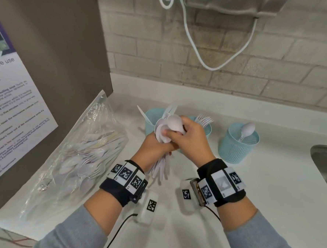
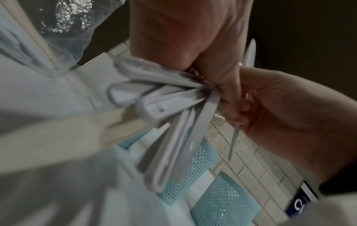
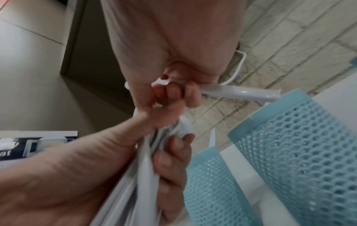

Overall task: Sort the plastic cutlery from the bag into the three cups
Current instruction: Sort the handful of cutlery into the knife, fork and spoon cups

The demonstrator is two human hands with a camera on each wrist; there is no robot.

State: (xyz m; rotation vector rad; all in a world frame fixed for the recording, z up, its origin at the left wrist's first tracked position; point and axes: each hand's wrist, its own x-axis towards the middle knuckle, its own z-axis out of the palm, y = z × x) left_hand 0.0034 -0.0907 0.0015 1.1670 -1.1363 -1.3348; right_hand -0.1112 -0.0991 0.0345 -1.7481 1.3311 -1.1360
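My left hand [image 1: 155,144] grips a bundle of white plastic cutlery [image 1: 163,167] upright, with the spoon bowls on top and the handles fanning out below [image 2: 164,99]. My right hand [image 1: 180,133] meets it from the right. Its fingers [image 3: 173,93] are curled round one white spoon [image 3: 235,91] at the top of the bundle. Behind the hands stand three teal mesh cups. The left cup [image 1: 150,121] holds knives, the middle cup [image 1: 206,129] forks and the right cup [image 1: 237,147] a spoon. The clear bag [image 1: 80,149] with more cutlery lies at the left.
A grey cabinet side with a printed notice [image 1: 13,99] stands close behind the bag. A steel sink [image 1: 326,164] begins at the right edge of the white counter [image 1: 269,188]. A white cable [image 1: 201,55] hangs down the brick wall.
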